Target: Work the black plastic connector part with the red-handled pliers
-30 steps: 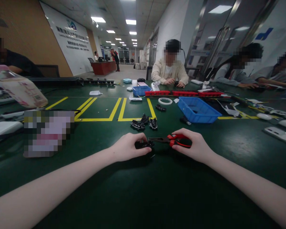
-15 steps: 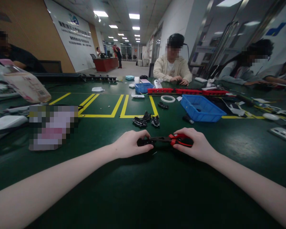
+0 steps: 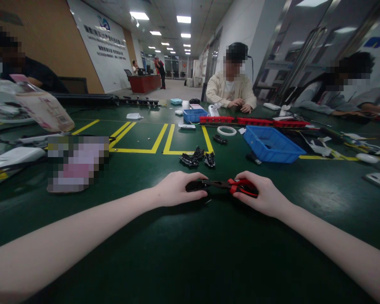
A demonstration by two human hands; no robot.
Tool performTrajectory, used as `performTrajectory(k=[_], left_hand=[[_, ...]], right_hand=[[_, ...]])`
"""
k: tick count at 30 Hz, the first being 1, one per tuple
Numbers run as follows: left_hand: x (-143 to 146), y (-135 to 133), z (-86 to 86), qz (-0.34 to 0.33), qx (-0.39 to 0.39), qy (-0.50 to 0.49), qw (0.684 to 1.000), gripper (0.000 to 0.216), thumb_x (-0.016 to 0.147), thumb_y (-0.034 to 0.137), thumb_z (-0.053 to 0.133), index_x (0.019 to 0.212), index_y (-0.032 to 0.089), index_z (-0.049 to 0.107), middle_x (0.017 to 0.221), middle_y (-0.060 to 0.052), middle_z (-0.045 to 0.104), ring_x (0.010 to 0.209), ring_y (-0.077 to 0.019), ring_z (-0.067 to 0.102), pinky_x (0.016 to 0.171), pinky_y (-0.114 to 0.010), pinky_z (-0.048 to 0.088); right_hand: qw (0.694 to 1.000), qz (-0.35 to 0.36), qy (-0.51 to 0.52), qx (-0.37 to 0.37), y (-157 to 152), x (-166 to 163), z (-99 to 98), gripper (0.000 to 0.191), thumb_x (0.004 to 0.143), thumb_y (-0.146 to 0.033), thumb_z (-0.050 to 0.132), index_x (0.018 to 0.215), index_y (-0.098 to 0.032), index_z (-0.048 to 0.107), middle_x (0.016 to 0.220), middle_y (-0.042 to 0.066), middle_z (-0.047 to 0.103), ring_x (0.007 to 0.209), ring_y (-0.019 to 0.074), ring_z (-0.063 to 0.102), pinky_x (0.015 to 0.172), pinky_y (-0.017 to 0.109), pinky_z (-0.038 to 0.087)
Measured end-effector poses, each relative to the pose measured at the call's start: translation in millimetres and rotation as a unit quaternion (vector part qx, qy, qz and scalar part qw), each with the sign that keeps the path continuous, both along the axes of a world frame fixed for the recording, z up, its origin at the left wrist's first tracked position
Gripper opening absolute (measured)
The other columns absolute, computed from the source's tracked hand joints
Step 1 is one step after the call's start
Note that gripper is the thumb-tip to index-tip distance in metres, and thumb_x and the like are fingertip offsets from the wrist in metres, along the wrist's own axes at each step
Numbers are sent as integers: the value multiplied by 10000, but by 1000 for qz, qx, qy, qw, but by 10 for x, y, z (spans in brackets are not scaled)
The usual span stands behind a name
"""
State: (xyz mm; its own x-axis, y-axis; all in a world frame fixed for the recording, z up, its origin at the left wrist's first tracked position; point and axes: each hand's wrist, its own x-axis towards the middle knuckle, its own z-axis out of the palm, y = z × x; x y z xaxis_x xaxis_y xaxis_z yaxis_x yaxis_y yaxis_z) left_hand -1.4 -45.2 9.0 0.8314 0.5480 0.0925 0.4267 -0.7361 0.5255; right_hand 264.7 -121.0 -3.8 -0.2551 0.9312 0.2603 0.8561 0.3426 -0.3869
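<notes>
My left hand [image 3: 175, 188] rests on the green table [image 3: 190, 253], fingers curled round a small black plastic part [image 3: 194, 185]. My right hand [image 3: 262, 195] grips red-handled cutters [image 3: 237, 186]. The cutters' dark jaws point left and meet the black part. A tiny black scrap [image 3: 207, 202] lies on the table just below the jaws. A few more black parts [image 3: 196, 158] sit in a small heap a little beyond my hands.
A blue bin [image 3: 272, 145] stands to the right beyond my hands, a smaller blue bin [image 3: 194, 115] and red trays [image 3: 253, 121] farther back. Yellow tape lines [image 3: 164, 141] mark the table. A tape roll [image 3: 226, 130] lies there. Other people sit across and at both sides.
My hands hold almost the same pose; the cutters' jaws have closed in onto the black part. The view has shifted a little to the left.
</notes>
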Motion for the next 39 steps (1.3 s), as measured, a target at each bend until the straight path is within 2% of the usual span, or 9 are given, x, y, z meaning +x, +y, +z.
performTrajectory(k=[4, 12, 23, 32, 36, 39], left_hand=[[-6, 18, -1, -20, -2, 0, 1000, 501, 901, 448, 496, 1359, 252, 447, 898, -19, 682, 664, -146, 595, 604, -230, 375], [-31, 55, 38, -45, -20, 13, 999, 525, 897, 433, 500, 1381, 243, 428, 847, -16, 669, 627, -137, 570, 581, -212, 353], [-31, 62, 21, -43, -12, 9, 999, 534, 897, 408, 520, 1400, 287, 388, 941, -12, 677, 632, -135, 569, 593, -211, 364], [-47, 98, -4, -84, -17, -11, 996, 528, 880, 384, 555, 1381, 285, 420, 1133, -33, 658, 821, -168, 619, 700, -226, 409], [-46, 97, -6, -76, -12, -6, 997, 523, 878, 408, 552, 1371, 278, 437, 1158, -45, 654, 855, -184, 633, 704, -234, 423], [-42, 93, -8, -74, -11, -8, 997, 507, 877, 422, 554, 1356, 288, 455, 1197, -42, 640, 915, -196, 634, 714, -242, 435]], right_hand=[[1000, 6, -7, 2, 8, 6, -1, 313, 803, -458, 574, 993, -213, 535, 938, 66, 649, 795, 198, 625, 684, 352, 518], [1000, 18, -14, 7, 19, 32, -18, 303, 812, -453, 570, 997, -215, 535, 928, 57, 645, 770, 187, 617, 655, 328, 506], [1000, 10, -10, 6, 14, 14, 5, 313, 810, -457, 574, 1001, -212, 536, 940, 58, 645, 792, 198, 623, 676, 345, 512], [997, 61, -29, 46, 89, 88, 0, 344, 798, -445, 598, 1037, -209, 521, 1006, 77, 629, 892, 221, 623, 740, 359, 512], [994, 78, -41, 68, 120, 108, -8, 470, 732, -485, 667, 1078, -208, 512, 1010, 82, 613, 893, 229, 614, 746, 373, 517], [991, 75, -61, 90, 123, 100, -14, 603, 734, -457, 673, 1237, -209, 452, 1019, 85, 588, 892, 225, 597, 750, 376, 514]])
